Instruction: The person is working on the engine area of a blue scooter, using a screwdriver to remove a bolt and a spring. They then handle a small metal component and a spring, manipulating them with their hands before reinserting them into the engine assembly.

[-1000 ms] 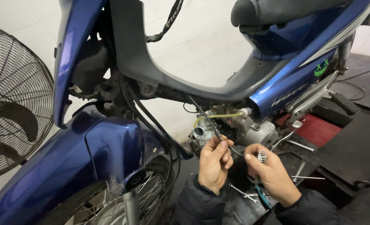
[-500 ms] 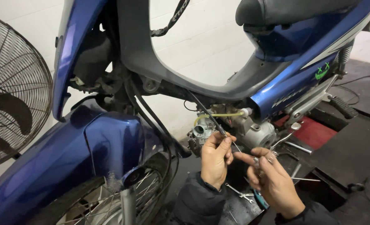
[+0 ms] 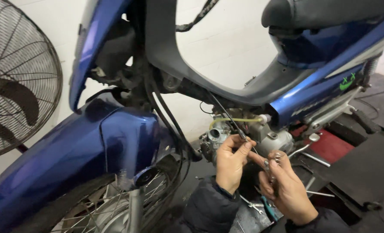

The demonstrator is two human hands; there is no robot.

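Observation:
A blue motorbike (image 3: pixel 114 142) stands in front of me, its engine (image 3: pixel 269 138) exposed low at the middle. A silver carburettor (image 3: pixel 218 131) with a yellowish hose (image 3: pixel 235 120) sits beside the engine. My left hand (image 3: pixel 231 162) pinches a thin black cable (image 3: pixel 228 116) that runs down from the frame, just right of the carburettor. My right hand (image 3: pixel 287 185) holds a small coiled metal spring part (image 3: pixel 276 159) at the cable's lower end, fingers closed around it.
A large black standing fan (image 3: pixel 19 82) is at the left by the white wall. The front wheel (image 3: pixel 110 207) with spokes is at the bottom left. Hand tools (image 3: pixel 261 206) lie on the dark floor under my hands. A red panel (image 3: pixel 330 144) lies at the right.
The view has shifted slightly right and closer. My right hand has risen toward the left hand and now grips the spring part at the cable end. The left hand stays on the cable.

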